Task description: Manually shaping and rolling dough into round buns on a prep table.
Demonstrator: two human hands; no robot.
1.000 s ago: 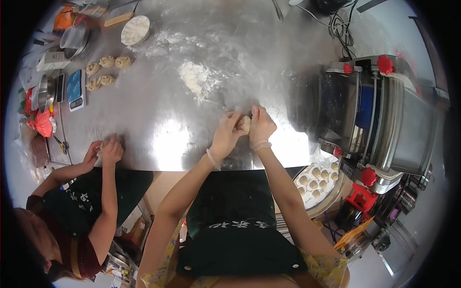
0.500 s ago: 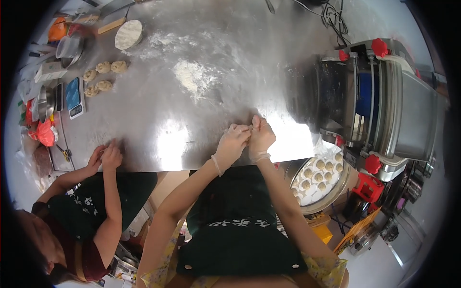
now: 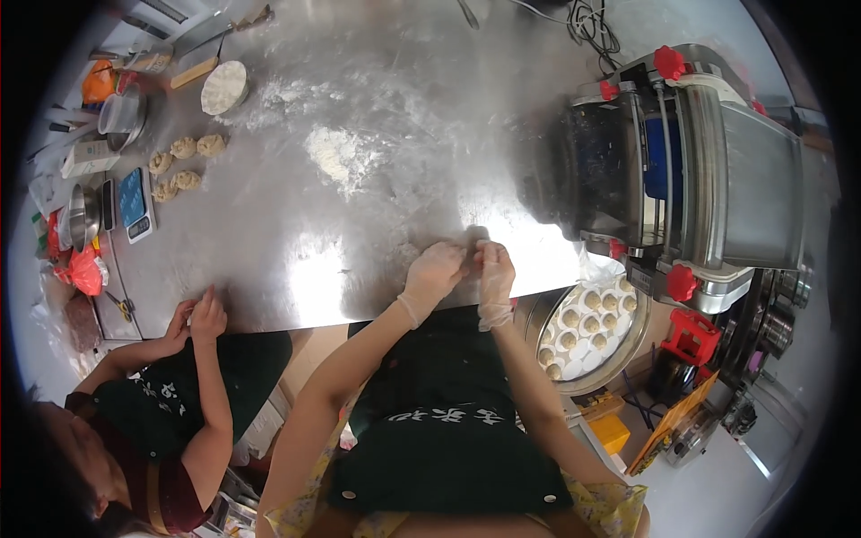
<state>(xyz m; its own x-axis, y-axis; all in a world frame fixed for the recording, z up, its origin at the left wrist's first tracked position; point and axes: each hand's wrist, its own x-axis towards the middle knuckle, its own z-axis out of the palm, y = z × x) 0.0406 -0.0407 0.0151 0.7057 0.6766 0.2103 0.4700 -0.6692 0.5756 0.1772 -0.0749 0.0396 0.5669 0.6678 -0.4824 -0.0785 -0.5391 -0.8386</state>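
Note:
My left hand (image 3: 434, 274) is gloved in clear plastic and curled closed near the front edge of the steel worktop (image 3: 399, 202). My right hand (image 3: 494, 278), also gloved, is beside it with fingers pinched closed; what either holds is hidden. Just beyond them a patch of white flour (image 3: 336, 160) lies on the steel. Several rough dough lumps (image 3: 211, 145) sit at the left by a scale (image 3: 134, 203), and a white bowl of flour (image 3: 224, 87) stands behind them.
A co-worker (image 3: 206, 412) works at my left, hands at the worktop edge. At the right stand a steel machine with red knobs (image 3: 753, 184), a round tray of small dough pieces (image 3: 634, 345) and a red stool (image 3: 691, 332). Cables (image 3: 592, 31) lie at the back.
My hands have moved down toward the front edge. The dough ball seen between them earlier is now hidden, and my right hand has turned slightly. The view has shifted a little.

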